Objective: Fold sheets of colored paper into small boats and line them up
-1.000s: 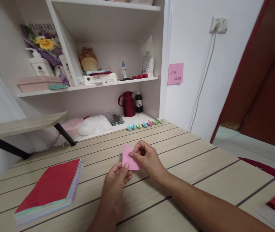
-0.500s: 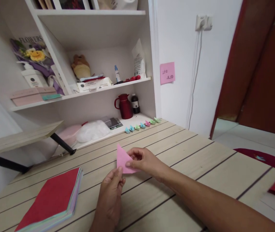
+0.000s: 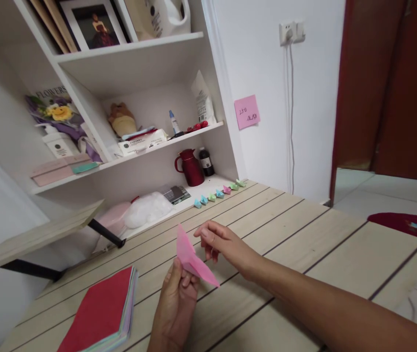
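A thin, matte piece of pink paper (image 3: 187, 257) is held just above the table, folded into creased flaps with one sharp point upward and another toward the lower right. The person's left hand (image 3: 177, 296) clamps its lower left edge between thumb and bent fingers. The right hand (image 3: 223, 244) is just beside the paper and off it, its fingers loosely curled and slightly apart.

Left of the left hand lies a thick stack of paper (image 3: 100, 305), red on top with pastel edges. Beyond the hands, a row of small folded paper shapes (image 3: 219, 193) in blue, green and pink lines the far edge, near a glossy dark red jug (image 3: 193, 168) and a dark bottle (image 3: 205, 161). A raised board (image 3: 39, 234) on black legs stands at the left.

The pale wooden table (image 3: 267, 234) has dark straight grooves; behind it are white shelves (image 3: 131, 54), and a pink note (image 3: 247, 112) sticks to the white wall (image 3: 260, 54)
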`<state>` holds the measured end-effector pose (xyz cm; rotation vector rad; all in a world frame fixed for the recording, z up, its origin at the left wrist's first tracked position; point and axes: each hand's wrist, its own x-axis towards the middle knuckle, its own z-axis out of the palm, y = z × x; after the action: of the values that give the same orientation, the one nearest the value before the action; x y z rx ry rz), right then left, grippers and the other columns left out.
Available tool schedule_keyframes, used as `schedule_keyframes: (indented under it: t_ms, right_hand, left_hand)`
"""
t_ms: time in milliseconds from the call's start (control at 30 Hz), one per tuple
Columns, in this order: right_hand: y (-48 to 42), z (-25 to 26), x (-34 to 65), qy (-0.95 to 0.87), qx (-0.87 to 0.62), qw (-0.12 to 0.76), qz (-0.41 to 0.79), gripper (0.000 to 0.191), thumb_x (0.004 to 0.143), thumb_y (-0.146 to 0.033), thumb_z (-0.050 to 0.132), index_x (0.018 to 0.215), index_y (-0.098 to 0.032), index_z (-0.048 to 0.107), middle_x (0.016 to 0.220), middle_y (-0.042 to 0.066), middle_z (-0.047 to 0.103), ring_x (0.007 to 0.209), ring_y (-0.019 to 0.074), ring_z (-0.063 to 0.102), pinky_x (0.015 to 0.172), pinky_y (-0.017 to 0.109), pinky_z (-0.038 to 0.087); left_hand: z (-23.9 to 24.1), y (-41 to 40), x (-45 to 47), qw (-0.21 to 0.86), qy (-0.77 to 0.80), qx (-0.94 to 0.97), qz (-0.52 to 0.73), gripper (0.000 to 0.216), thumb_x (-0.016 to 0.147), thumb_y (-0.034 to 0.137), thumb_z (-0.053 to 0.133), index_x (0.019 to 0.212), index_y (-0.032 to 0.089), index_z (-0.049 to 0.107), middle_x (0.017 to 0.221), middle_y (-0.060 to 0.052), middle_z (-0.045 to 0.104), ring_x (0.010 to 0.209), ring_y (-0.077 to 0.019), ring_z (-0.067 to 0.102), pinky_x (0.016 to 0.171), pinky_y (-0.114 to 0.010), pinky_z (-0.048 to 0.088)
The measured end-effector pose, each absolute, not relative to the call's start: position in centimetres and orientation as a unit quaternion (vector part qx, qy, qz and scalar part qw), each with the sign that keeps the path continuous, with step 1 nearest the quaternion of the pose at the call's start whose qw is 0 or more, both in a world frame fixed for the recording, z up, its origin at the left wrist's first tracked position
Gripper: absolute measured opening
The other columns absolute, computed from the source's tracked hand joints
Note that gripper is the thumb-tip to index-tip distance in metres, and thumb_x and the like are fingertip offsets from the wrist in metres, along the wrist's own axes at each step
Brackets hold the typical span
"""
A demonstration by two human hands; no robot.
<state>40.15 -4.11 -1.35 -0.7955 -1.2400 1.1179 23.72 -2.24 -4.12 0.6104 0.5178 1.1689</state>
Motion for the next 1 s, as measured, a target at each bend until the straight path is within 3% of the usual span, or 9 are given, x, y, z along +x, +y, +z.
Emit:
schedule_keyframes:
  t_ms: [167, 433, 633, 833, 1000]
  right_hand:
    - [-4.6, -0.7, 40.3, -0.528, -0.306, 0.615, 0.5, 0.034, 0.089, -0.049, 0.061, 0.11, -0.023, 0.058, 0.098, 0.001, 0.054, 0.077, 0.0119, 0.059, 0.063, 0.024, 0.046]
    - [-5.6, -0.3, 40.1, -0.557, -0.291, 0.599, 0.496, 0.044, 0.08, -0.044, 0.073, 0.118, -0.025, 0.058, 0.104, 0.001, 0.053, 0.074, 0.0109, 0.055, 0.07, 0.027, 0.048]
    - [-5.7, -0.2, 40.0, -0.546, -0.277, 0.602, 0.513, 0.041, 0.08, -0.039, 0.074, 0.115, -0.023, 0.058, 0.097, 0.0, 0.054, 0.069, 0.0093, 0.056, 0.07, 0.027, 0.048]
    - [-5.3, -0.6, 39.6, -0.52, -0.243, 0.613, 0.543, 0.031, 0.083, -0.03, 0.069, 0.109, -0.02, 0.057, 0.083, -0.003, 0.055, 0.067, 0.0107, 0.059, 0.064, 0.026, 0.049]
    - [-5.1, -0.7, 39.7, -0.52, -0.295, 0.613, 0.516, 0.032, 0.08, -0.02, 0.066, 0.11, -0.022, 0.057, 0.087, -0.003, 0.053, 0.063, 0.008, 0.057, 0.063, 0.025, 0.05]
  left_hand:
    - [-4.4, -2.3, 23.5, 0.768, 0.257, 0.308, 0.499, 0.028, 0.066, 0.028, 0.086, 0.072, 0.016, 0.062, 0.057, 0.007, 0.051, 0.054, -0.0049, 0.048, 0.057, -0.018, 0.047]
    - [-4.3, -2.4, 24.1, 0.746, 0.279, 0.365, 0.482, 0.029, 0.065, 0.037, 0.085, 0.078, 0.017, 0.068, 0.062, 0.004, 0.057, 0.054, -0.0072, 0.049, 0.053, -0.02, 0.043]
    - [-4.5, -2.5, 24.4, 0.744, 0.292, 0.373, 0.472, 0.036, 0.069, 0.036, 0.083, 0.096, 0.016, 0.071, 0.081, 0.0, 0.066, 0.063, -0.0069, 0.053, 0.059, -0.019, 0.045]
    - [-5.1, -1.9, 24.3, 0.746, 0.289, 0.374, 0.469, 0.032, 0.067, 0.04, 0.084, 0.081, 0.015, 0.069, 0.078, 0.0, 0.066, 0.062, -0.0068, 0.053, 0.059, -0.02, 0.046]
    - [-5.4, -1.7, 24.1, 0.752, 0.29, 0.368, 0.463, 0.035, 0.067, 0.036, 0.084, 0.091, 0.015, 0.069, 0.081, 0.001, 0.065, 0.06, -0.0041, 0.05, 0.059, -0.018, 0.044]
